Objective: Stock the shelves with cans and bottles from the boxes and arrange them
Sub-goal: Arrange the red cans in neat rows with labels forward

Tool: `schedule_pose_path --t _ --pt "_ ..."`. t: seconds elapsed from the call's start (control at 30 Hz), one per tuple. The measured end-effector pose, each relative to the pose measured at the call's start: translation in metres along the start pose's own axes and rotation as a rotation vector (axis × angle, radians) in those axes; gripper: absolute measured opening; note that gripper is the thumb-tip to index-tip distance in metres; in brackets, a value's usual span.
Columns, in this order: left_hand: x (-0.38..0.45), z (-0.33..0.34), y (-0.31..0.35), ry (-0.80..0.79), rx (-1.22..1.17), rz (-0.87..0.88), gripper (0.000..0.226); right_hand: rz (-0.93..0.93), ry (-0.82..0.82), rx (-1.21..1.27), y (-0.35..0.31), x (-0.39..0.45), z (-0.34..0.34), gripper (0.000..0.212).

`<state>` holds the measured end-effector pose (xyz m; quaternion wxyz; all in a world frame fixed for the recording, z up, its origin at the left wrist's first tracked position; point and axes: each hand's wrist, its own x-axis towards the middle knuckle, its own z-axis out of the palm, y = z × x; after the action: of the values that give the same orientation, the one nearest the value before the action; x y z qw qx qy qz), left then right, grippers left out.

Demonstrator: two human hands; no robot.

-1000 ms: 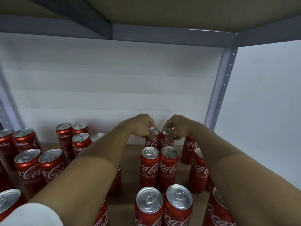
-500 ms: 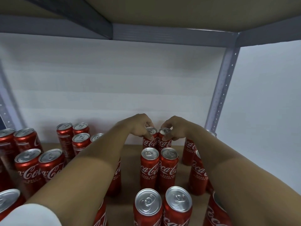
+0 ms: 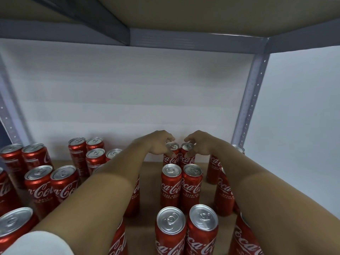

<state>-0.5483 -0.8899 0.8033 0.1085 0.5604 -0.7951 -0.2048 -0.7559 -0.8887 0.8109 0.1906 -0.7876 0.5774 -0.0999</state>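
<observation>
Against the shelf's back wall, left hand and right hand each pinch a Coca-Cola can top; many cans stand shelved, gaps remain.

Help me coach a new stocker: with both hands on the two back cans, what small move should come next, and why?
Probably let go and draw both hands back. The left hand and right hand each pinch the top of a back can; both stand upright, side by side near the back wall, in line with the pairs in front.
</observation>
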Motion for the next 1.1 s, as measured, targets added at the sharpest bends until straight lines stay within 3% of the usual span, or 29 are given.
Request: schedule_pose_path --t 0.1,0.33,0.53,0.8,1.1 --pt "-0.009 -0.003 -0.004 -0.005 -0.04 0.004 0.085 -0.026 -0.002 0.008 -0.007 -0.004 -0.001 0.086" --pt "-0.042 -0.034 -0.03 0.079 -0.017 -0.016 0.061 -0.118 0.076 0.082 -0.044 -0.004 0.007 0.075" --pt "-0.087 -0.066 -0.082 0.141 0.018 -0.094 0.043 -0.217 0.047 0.159 -0.103 0.006 0.031 0.074" --pt "-0.137 -0.099 -0.143 0.143 0.048 -0.224 0.048 -0.251 -0.023 0.124 -0.181 0.016 0.067 0.069" --pt "-0.137 -0.098 -0.154 0.064 0.19 -0.148 0.047 -0.11 -0.012 -0.016 -0.21 0.03 0.087 0.044"
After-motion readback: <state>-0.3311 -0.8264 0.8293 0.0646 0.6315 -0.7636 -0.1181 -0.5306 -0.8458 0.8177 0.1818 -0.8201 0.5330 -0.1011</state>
